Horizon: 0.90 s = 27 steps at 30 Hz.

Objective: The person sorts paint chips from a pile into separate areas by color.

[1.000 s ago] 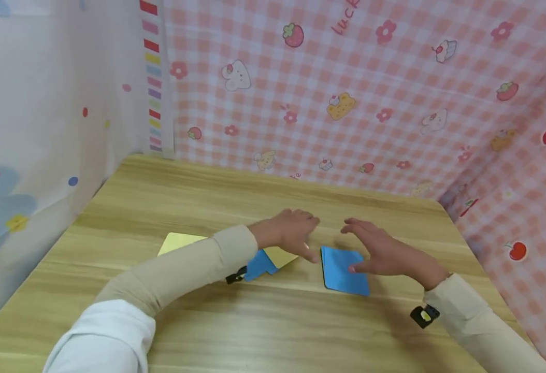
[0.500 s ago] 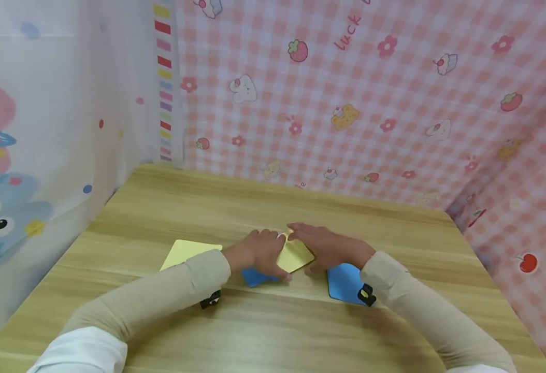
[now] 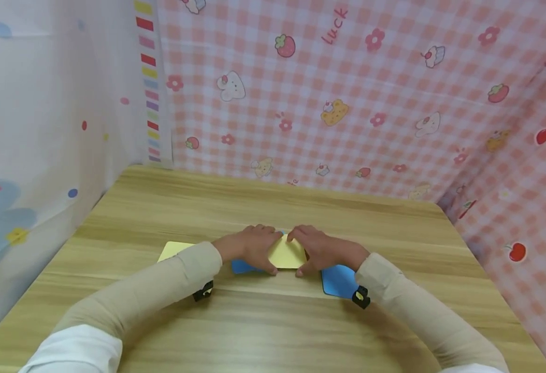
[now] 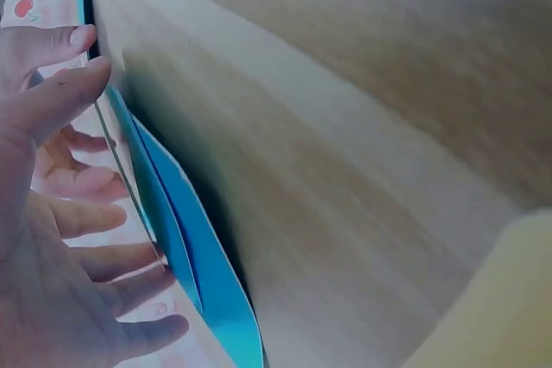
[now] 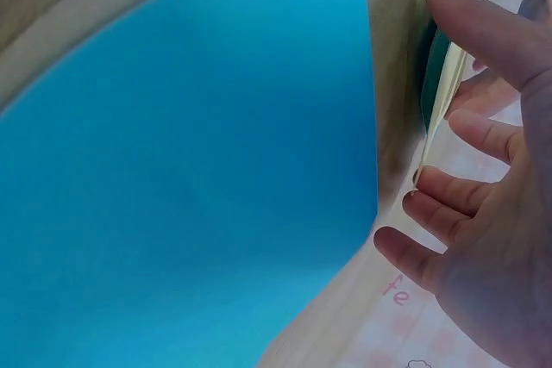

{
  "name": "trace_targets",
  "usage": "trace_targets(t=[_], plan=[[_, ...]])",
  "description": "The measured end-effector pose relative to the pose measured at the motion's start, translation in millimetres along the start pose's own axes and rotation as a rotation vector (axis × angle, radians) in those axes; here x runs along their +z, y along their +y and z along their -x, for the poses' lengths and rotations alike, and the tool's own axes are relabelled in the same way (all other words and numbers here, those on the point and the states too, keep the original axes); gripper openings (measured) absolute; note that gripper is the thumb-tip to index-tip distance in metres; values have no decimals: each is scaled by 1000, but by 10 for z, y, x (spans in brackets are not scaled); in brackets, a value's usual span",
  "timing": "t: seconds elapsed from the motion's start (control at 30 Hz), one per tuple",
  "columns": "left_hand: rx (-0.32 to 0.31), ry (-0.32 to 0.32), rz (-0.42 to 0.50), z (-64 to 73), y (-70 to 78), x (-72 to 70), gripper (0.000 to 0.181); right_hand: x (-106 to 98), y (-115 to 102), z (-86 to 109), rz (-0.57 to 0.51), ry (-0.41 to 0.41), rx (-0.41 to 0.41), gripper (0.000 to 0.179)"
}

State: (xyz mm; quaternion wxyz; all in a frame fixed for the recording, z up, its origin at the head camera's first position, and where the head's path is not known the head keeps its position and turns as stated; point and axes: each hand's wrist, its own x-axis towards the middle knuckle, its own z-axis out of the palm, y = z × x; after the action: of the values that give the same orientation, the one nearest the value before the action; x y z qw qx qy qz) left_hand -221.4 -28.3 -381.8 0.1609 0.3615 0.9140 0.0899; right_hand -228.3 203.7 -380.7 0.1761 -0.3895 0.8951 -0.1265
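A thin yellow square card point(image 3: 288, 254) lies mid-table with a hand at each side. My left hand point(image 3: 254, 246) holds its left side, thumb at the near edge and fingers toward the far edge. The right hand point(image 3: 326, 248) grips its right side likewise, one fingertip over the top. Beneath the left hand a blue card point(image 3: 244, 267) sticks out; a sliver of blue also shows behind the yellow card. In the left wrist view, overlapping blue layers point(image 4: 203, 247) show beside the fingers. Another blue rounded-corner card point(image 3: 338, 281) lies under the right wrist, large in the right wrist view.
A second yellow card point(image 3: 175, 248) lies at left, partly covered by the left sleeve point(image 3: 161, 280). The wooden table point(image 3: 273, 331) backs onto a pink checked cloth point(image 3: 254, 114). A white patterned cloth point(image 3: 58, 103) hangs on the left.
My right hand has come left from above the right blue card to the middle yellow card. The left hand has shifted left. That yellow card has turned from slanted to nearly square-on.
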Motion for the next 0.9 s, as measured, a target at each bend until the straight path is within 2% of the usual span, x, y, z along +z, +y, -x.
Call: trace_targets(t=[0.13,0.23,0.3,0.37,0.47,0.57,0.63,0.77,0.83,0.9], plan=[[22,19,31,25,-71,-30,96,-22,-15,4,0,34,-20,76],[42,47,19,85,-147,-154,96,-88,-54,-38,13,75,-30,76],[63,73,17,182,-208,-280,96,-151,-133,-76,14,116,-52,76],[84,87,28,330,-281,-413,96,-218,-267,-118,7,155,-73,75],[111,109,57,627,-412,-581,96,-288,-527,-212,2,206,-93,75],[127,141,89,940,-584,-648,96,-292,-823,-365,24,246,-99,75],[128,162,102,1154,-708,-618,96,-234,-1020,-498,57,257,-105,75],[85,156,132,1538,-926,-407,97,35,-1330,-770,155,228,-111,79],[66,147,128,1664,-996,-278,99,202,-1414,-882,187,206,-107,81],[68,151,112,1722,-1048,-150,101,345,-1461,-955,194,186,-90,82]])
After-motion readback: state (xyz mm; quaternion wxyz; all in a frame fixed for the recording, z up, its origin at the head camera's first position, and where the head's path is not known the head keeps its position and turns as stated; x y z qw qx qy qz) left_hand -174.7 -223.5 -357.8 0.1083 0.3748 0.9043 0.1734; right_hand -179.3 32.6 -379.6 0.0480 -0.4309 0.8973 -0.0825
